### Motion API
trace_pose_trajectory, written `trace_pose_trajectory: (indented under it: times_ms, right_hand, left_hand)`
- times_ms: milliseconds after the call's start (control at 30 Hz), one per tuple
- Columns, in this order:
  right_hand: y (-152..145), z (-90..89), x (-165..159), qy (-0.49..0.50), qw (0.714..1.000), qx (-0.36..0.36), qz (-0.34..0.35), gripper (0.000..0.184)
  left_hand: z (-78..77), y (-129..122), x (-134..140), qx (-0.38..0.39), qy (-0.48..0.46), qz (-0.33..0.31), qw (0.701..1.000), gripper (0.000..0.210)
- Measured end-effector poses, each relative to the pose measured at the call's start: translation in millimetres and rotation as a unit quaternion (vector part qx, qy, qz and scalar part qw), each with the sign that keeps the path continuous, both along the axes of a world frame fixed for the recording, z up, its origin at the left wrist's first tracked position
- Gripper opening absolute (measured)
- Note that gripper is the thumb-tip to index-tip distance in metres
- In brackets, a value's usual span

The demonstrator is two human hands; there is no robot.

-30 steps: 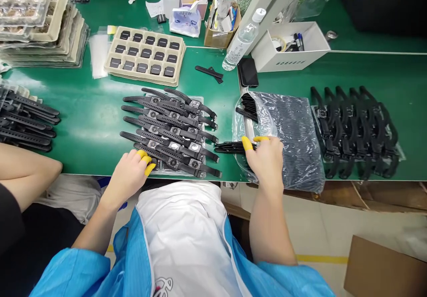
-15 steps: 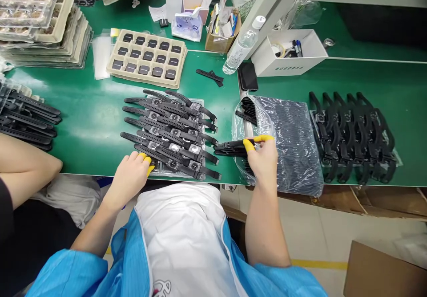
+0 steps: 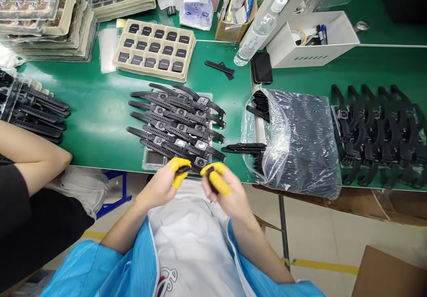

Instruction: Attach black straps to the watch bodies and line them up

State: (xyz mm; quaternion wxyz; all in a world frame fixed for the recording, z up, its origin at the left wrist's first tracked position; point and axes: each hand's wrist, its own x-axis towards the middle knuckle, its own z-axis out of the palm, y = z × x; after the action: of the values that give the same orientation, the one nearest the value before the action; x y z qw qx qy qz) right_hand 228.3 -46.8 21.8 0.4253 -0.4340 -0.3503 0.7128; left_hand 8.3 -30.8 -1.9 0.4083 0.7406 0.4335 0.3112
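Note:
Close to the table's front edge, my left hand [image 3: 163, 185], with yellow finger covers, pinches a small dark watch case [image 3: 183, 169]. My right hand [image 3: 229, 191], also in yellow finger covers, is closed on a black watch strap [image 3: 211, 180], partly hidden by the fingers. The two hands are close together but apart. Just behind them lies a clear tray [image 3: 145, 161] of watches with black straps [image 3: 180, 128], backs up. To the right, a plastic bag [image 3: 300, 141] full of black straps lies with its mouth toward the tray, some straps [image 3: 245, 148] sticking out.
A beige tray of dark square pieces [image 3: 154, 47] stands behind the watches, near two loose straps [image 3: 219, 68]. A water bottle [image 3: 256, 36], phone [image 3: 262, 68] and white box [image 3: 310, 43] are beyond the bag. More strapped watches [image 3: 376, 132] lie right. A co-worker's arm [image 3: 33, 154] is left.
My right hand has left the bag and moved left to my front with a strap. My left hand has moved right from the tray, now holding a watch case. The view has shifted slightly.

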Motion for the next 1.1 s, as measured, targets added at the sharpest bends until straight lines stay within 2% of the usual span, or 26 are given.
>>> trace_pose_trajectory:
  times_ms: [67,133,267,333,467,600,700,800,900,1000,1100]
  right_hand:
    - [-11.5,-9.5,-16.6,0.014,0.997,-0.037,0.071,0.040]
    - [-18.0,-15.2,-22.9,0.027,0.992,-0.050,0.113,0.044]
    - [-21.3,-20.4,-20.9,0.035,0.987,-0.056,0.144,0.045]
    - [-22.5,-23.4,-20.6,0.040,0.988,-0.061,0.135,0.043]
    - [-26.0,-29.3,-25.3,0.066,0.992,-0.075,0.075,0.039]
    - [-26.0,-28.1,-30.8,0.104,0.988,-0.105,0.046,0.038]
    - [-24.5,-24.6,-32.0,0.121,0.984,-0.128,0.029,0.040]
    - [-23.5,-23.3,-30.7,0.115,0.983,-0.137,0.032,0.040]
    - [-22.8,-24.7,-28.3,0.110,0.983,-0.139,0.045,0.040]
    - [-22.5,-26.7,-26.3,0.095,0.984,-0.138,0.056,0.041]
    - [-23.3,-28.0,-25.5,0.072,0.987,-0.126,0.066,0.041]
  left_hand:
    - [-0.9,0.6,5.8,0.027,-0.009,-0.053,0.998,0.035]
    - [-1.7,0.1,5.1,0.035,-0.016,-0.086,0.996,0.043]
    - [-3.1,-2.6,-2.2,0.032,-0.019,-0.107,0.994,0.050]
    - [-3.7,-3.7,-3.8,0.044,-0.017,-0.102,0.994,0.049]
    - [-7.5,-6.8,-0.6,0.075,-0.016,-0.078,0.994,0.045]
    - [-12.4,-10.1,3.0,0.115,-0.008,-0.053,0.992,0.049]
    - [-9.6,-9.7,0.9,0.107,0.000,-0.076,0.991,0.054]
    - [-2.3,-7.6,-2.8,0.087,0.005,-0.109,0.990,0.052]
    - [2.8,-5.9,-4.4,0.110,0.052,-0.101,0.987,0.047]
    - [3.8,-4.2,-4.9,0.122,0.107,-0.111,0.980,0.043]
    - [2.3,-2.4,-6.9,0.099,0.092,-0.131,0.982,0.042]
